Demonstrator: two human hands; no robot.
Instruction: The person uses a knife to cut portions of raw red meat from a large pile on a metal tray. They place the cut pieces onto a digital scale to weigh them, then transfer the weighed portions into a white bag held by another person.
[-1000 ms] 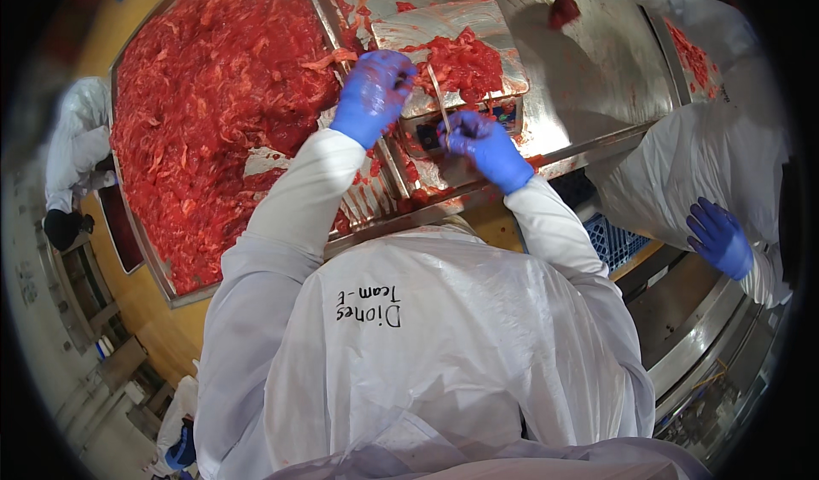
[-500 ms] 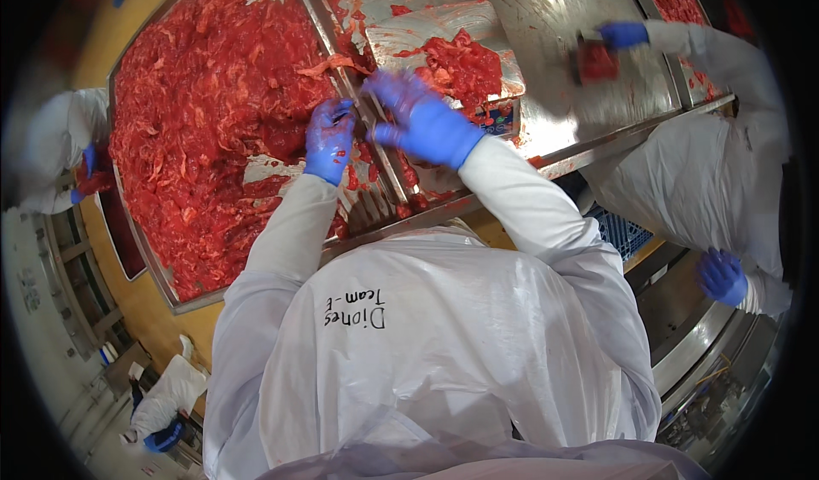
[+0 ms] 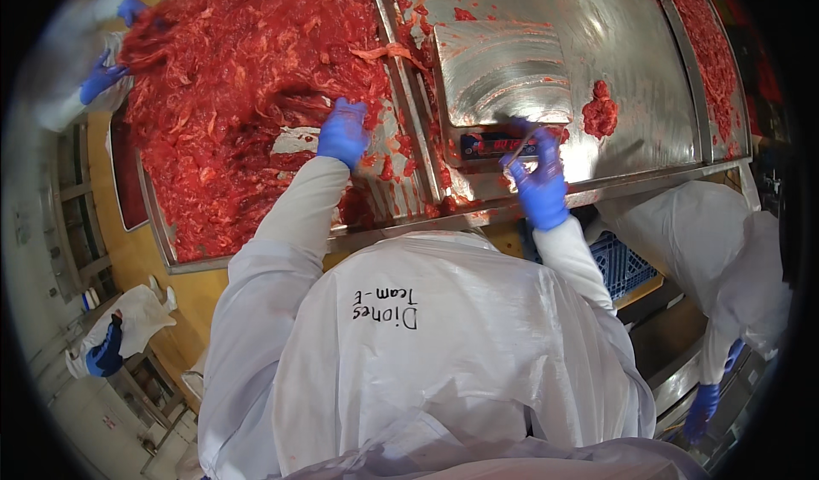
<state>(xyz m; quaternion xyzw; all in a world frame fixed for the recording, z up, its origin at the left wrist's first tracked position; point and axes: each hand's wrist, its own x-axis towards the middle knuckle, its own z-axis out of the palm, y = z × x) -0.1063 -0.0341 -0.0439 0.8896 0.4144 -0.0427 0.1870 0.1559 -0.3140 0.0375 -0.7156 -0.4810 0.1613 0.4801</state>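
My left hand (image 3: pixel 341 134), gloved in blue, is at the near right part of the wide tray of shredded red meat (image 3: pixel 222 70), its fingers bent and blurred against the meat, their hold unclear. My right hand (image 3: pixel 539 186), also gloved, grips a thin metal tool (image 3: pixel 520 147) just in front of the scale's steel platform (image 3: pixel 502 70), partly over its dark display (image 3: pixel 482 145). The platform is smeared and bears no pile now. A meat clump (image 3: pixel 601 109) lies on the steel surface right of it.
A raised steel divider (image 3: pixel 414 113) separates tray and scale. Another meat-filled section (image 3: pixel 708 53) is at the right. Co-workers' gloved hands work at the left edge (image 3: pixel 102 79) and hang at the lower right (image 3: pixel 701 407). A blue crate (image 3: pixel 618 262) sits under the table.
The meat pile has left the platform and a clump now lies to its right. My right hand moved left, then back right; my left hand moved into the meat. The co-worker's right-side arm has withdrawn.
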